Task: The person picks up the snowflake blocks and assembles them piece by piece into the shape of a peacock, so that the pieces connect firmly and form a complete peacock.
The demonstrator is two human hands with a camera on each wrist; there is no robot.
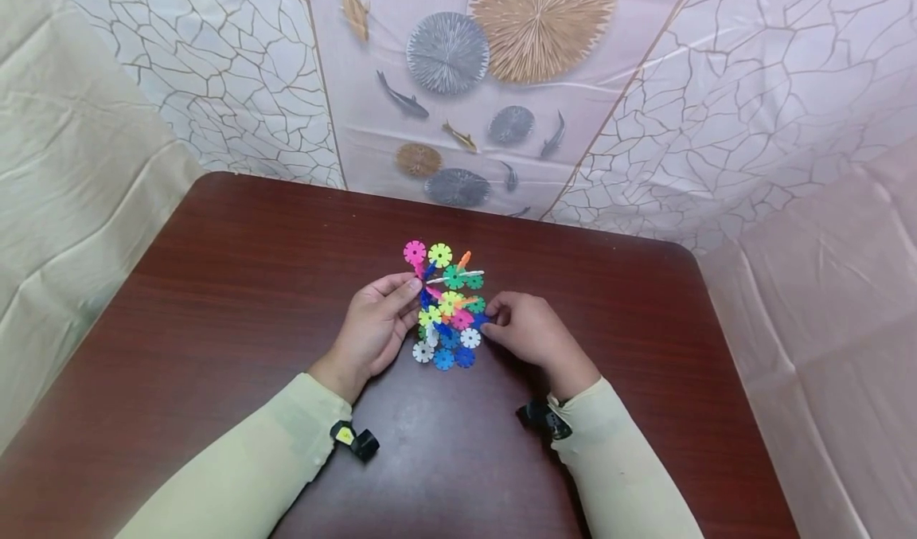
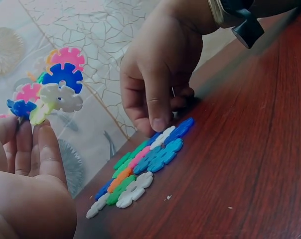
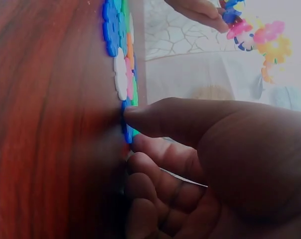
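My left hand [image 1: 376,320] grips a built-up cluster of interlocking notched plastic discs [image 1: 440,255] between thumb and fingers, raised off the table. Pink, yellow, blue, white, green and orange discs stick out of it at different angles. Below it, loose notched discs [image 2: 135,191] lie flat on the table in a close group. At the group's right edge, my right hand [image 1: 526,328] pinches a dark blue disc [image 3: 127,124] with thumb and index finger. In the left wrist view, the right hand's fingers partly hide that end of the group.
The dark red-brown wooden table [image 1: 236,284] has rounded far corners. Behind it hangs a patterned cloth [image 1: 501,149] with discs and fish; plain pale cloths hang at both sides. A black strap device [image 1: 354,441] sits on each wrist. Small white specks lie on the table.
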